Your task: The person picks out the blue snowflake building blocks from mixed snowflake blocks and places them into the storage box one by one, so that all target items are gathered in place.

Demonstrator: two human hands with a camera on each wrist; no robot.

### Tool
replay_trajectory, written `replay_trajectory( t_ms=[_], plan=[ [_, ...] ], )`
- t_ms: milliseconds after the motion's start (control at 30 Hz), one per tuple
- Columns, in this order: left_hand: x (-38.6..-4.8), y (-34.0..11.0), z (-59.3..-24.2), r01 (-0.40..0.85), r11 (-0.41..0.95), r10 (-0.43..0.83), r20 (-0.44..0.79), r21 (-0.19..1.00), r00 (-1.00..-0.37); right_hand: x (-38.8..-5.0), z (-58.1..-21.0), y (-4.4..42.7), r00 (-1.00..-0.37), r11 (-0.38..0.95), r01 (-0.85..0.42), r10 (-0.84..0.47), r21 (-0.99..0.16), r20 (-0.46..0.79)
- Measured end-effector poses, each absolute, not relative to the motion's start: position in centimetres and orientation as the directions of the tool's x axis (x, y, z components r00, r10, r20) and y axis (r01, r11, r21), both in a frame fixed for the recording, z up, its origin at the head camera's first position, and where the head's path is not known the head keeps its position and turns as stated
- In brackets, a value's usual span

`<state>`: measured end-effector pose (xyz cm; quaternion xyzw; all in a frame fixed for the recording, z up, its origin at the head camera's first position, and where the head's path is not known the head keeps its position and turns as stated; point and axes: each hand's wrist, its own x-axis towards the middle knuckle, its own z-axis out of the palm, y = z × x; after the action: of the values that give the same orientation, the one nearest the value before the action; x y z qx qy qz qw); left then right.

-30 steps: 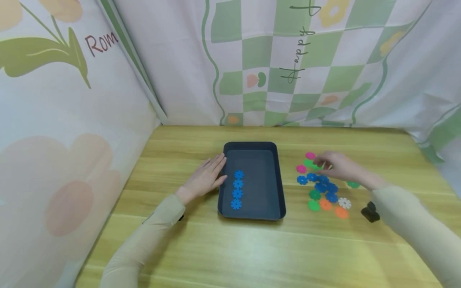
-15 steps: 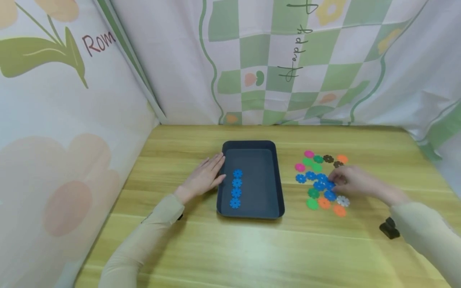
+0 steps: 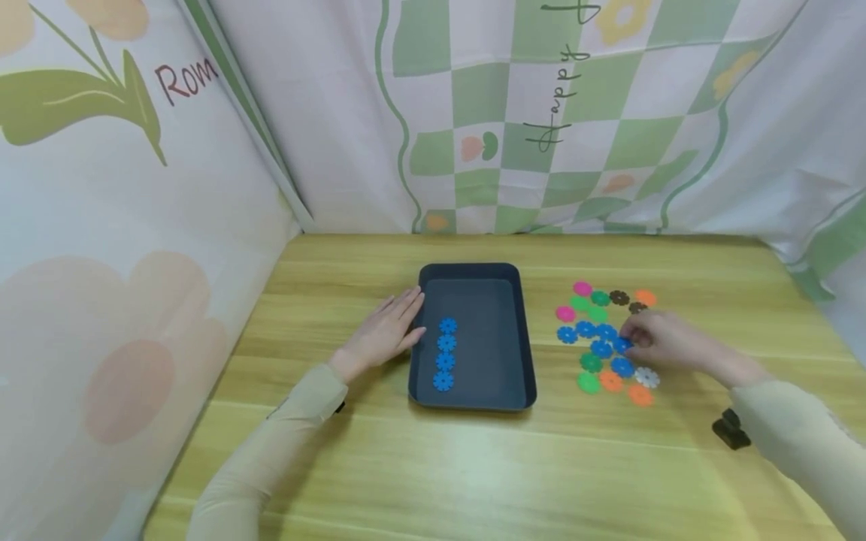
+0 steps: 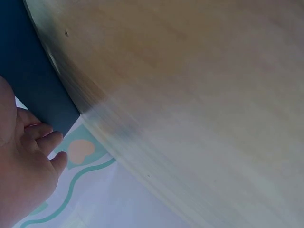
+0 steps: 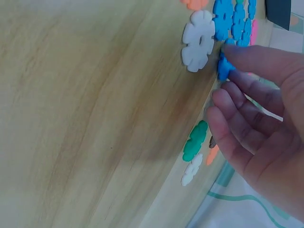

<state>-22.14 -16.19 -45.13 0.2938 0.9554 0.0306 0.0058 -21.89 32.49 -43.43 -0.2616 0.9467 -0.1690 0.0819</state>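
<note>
Against the left rim of the dark tray [image 3: 494,353] my left hand [image 3: 379,336] rests with its fingers extended; in the left wrist view that hand [image 4: 31,161] is beside the tray's dark wall [image 4: 33,66]. Several blue snowflake discs [image 3: 445,361] lie in a column inside the tray. My right hand [image 3: 670,344] is at the right edge of the loose discs. In the right wrist view, its thumb and index finger pinch a blue snowflake disc [image 5: 225,69], the other fingers loosely curled. A white disc [image 5: 198,42] lies close by.
Loose discs right of the tray include pink [image 3: 565,314], light green [image 3: 588,382], dark green [image 3: 591,362], orange [image 3: 640,395], brown [image 3: 619,297] and more blue [image 3: 567,335]. A black object [image 3: 731,430] is at the right wrist. A patterned curtain [image 3: 528,135] stands behind the table.
My right hand has moved from over the green discs at the back to the right and nearer, down onto a blue disc. My left hand has stayed at the tray.
</note>
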Motion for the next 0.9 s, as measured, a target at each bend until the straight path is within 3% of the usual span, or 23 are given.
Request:
replay_trajectory(
  t_ms=[900],
  plan=[
    [-22.18,-16.17,-45.24,0.561,0.828,0.56,0.017,0.029,-0.828,-21.94,-43.1,32.13,-0.865,0.818,-0.427,-0.494,-0.385,-0.09]
  ],
)
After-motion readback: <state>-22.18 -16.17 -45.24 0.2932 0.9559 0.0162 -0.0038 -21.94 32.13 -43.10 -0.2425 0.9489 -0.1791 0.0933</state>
